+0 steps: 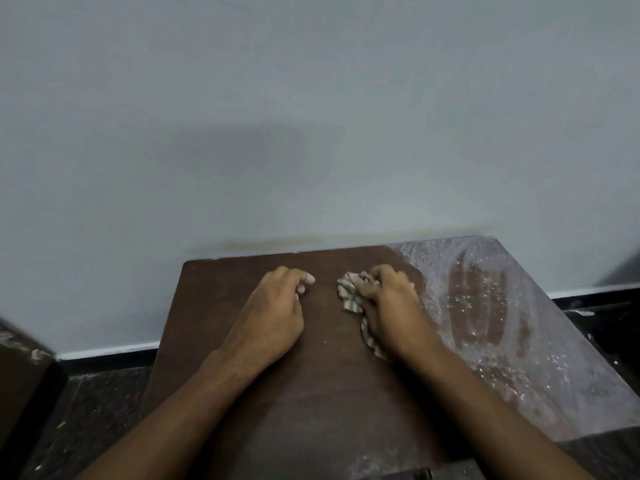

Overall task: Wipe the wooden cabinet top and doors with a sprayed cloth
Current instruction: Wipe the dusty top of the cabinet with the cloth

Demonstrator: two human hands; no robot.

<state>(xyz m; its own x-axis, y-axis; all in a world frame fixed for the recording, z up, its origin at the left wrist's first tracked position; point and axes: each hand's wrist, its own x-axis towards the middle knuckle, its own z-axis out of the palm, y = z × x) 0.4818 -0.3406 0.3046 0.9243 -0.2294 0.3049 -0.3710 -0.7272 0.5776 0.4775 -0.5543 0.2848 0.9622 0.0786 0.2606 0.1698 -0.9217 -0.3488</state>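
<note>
A striped cloth (350,299) is seen bunched up on the wooden cabinet top (322,386), near its far edge and a little right of the middle. It is gripped by the right hand (388,303), whose fingers are curled tightly around the fabric; part of the cloth sticks out to the left of the knuckles and a further fold trails back under the wrist. The cloth is pressed against the wood.

The left hand (273,317) is laid on the cabinet top just beside it, to the left, with nothing held; its fingers are loosely curled and the fingertips rest on the surface. A narrow strip of bare wood is left between the two hands.

The left and middle portion of the top is shown dark brown and clean. The right portion (512,323) is covered with a pale, dusty film speckled with small glinting spots, and several darker streaks are visible through it. The boundary between the clean and dusty parts runs just behind the right hand.

The cabinet is placed against a plain grey-blue wall (311,116), along whose foot a white strip and a dark skirting (107,358) are seen. A dark speckled floor (90,417) lies on either side, and the corner of another brown piece of furniture (20,368) is visible at the left edge
</note>
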